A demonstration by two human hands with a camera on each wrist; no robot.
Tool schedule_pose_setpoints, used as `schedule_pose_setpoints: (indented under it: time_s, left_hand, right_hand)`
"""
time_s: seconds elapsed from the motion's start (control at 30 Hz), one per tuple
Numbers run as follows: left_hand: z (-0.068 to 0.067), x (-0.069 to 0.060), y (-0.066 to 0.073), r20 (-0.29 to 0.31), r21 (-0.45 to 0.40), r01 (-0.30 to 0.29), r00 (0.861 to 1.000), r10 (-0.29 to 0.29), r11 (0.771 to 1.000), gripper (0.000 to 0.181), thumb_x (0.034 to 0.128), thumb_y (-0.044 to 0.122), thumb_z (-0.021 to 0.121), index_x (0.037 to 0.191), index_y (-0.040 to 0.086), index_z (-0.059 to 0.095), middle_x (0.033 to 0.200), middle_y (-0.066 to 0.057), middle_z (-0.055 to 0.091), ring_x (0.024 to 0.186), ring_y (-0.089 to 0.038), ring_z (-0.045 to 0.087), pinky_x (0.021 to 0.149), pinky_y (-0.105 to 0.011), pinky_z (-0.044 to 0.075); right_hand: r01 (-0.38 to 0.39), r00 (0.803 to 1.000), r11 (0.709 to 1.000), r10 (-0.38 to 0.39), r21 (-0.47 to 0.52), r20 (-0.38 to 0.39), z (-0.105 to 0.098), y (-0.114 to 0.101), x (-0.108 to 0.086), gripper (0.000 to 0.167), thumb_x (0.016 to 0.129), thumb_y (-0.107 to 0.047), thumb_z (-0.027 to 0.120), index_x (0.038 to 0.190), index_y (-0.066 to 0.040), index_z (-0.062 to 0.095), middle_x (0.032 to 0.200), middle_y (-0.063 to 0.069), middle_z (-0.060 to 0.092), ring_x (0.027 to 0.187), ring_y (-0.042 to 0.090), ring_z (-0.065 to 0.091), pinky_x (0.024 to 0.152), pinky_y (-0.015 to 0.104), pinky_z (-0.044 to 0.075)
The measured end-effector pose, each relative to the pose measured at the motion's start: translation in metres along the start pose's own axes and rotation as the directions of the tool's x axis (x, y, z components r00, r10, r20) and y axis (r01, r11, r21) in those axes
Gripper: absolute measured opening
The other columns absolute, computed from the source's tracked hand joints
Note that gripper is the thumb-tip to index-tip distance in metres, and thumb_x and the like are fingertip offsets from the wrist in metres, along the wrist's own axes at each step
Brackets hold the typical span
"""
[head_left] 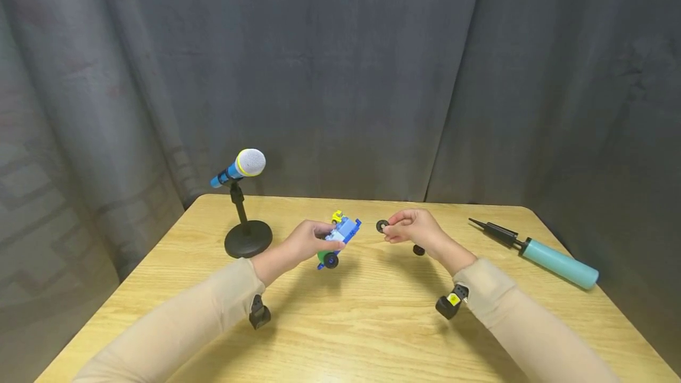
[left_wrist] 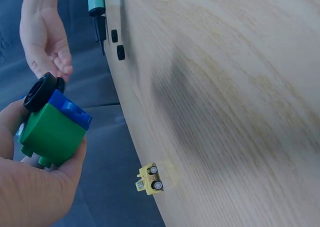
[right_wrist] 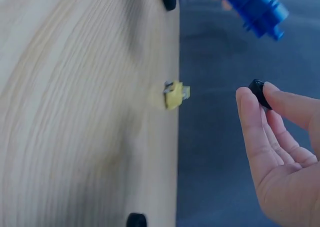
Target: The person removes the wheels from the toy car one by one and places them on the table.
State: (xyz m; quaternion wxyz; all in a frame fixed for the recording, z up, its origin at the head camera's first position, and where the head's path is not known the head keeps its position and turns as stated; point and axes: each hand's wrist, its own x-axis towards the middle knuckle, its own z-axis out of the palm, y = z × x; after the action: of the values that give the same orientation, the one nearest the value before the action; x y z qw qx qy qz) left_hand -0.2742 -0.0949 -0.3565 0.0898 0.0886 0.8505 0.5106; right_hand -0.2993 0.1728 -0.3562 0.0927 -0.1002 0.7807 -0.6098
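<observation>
My left hand (head_left: 298, 245) grips a toy brick vehicle (head_left: 343, 229) above the table, thumb on one side and fingers on the other. Blue and light blue bricks make up one end; a green brick (left_wrist: 54, 133) and a black wheel (left_wrist: 40, 93) show at the other. To the right, a small black wheel (right_wrist: 259, 93) is pinched between the thumb and fingertips of my right hand (head_left: 417, 230). A gap separates this wheel from the vehicle's blue end. On the table lie two loose black wheels (left_wrist: 120, 52), one visible near my right wrist in the head view.
A tiny yellow toy car (left_wrist: 150, 179) stands on the table behind the vehicle. At the left is a blue microphone (head_left: 250, 162) on a black stand (head_left: 248, 239). A teal hand pump (head_left: 558, 263) lies at the right. Grey curtains (head_left: 319, 75) hang behind the table (head_left: 346, 336).
</observation>
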Motion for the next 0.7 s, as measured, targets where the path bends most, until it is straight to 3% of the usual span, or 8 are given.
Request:
schedule_pose_setpoints:
  time_s: [0.23, 0.37, 0.7]
  left_hand:
    - [-0.002, -0.002, 0.000, 0.012, -0.006, 0.010, 1.000, -0.010, 1.000, 0.053, 0.0822, 0.022, 0.078, 0.127, 0.001, 0.062, 0.119, -0.013, 0.068, 0.103, -0.020, 0.066, 0.094, -0.038, 0.053]
    - [-0.003, -0.002, -0.001, 0.010, 0.007, 0.007, 1.000, -0.008, 1.000, 0.055, 0.0833, 0.024, 0.077, 0.130, 0.001, 0.059, 0.121, -0.014, 0.067, 0.105, -0.021, 0.066, 0.095, -0.038, 0.052]
    - [-0.002, -0.002, -0.004, 0.003, -0.004, 0.011, 1.000, -0.011, 1.000, 0.054, 0.0830, 0.023, 0.078, 0.129, 0.000, 0.060, 0.119, -0.013, 0.068, 0.101, -0.020, 0.066, 0.092, -0.038, 0.054]
  right_hand:
    - [-0.090, 0.995, 0.996, 0.089, -0.017, -0.045, -0.008, 0.017, 0.010, 0.030, 0.092, -0.002, 0.063, 0.115, 0.017, 0.059, 0.091, 0.012, 0.073, 0.074, 0.013, 0.071, 0.085, 0.037, 0.057]
    - [-0.141, 0.989, 0.987, 0.136, -0.074, -0.066, -0.009, 0.027, 0.017, 0.029, 0.094, -0.006, 0.062, 0.115, 0.015, 0.061, 0.099, 0.019, 0.072, 0.073, 0.013, 0.071, 0.085, 0.036, 0.057]
    - [-0.257, 0.959, 0.954, 0.232, -0.152, -0.160, -0.003, 0.045, 0.027, 0.019, 0.093, 0.000, 0.060, 0.104, 0.014, 0.066, 0.091, 0.020, 0.071, 0.061, 0.009, 0.065, 0.066, 0.025, 0.058]
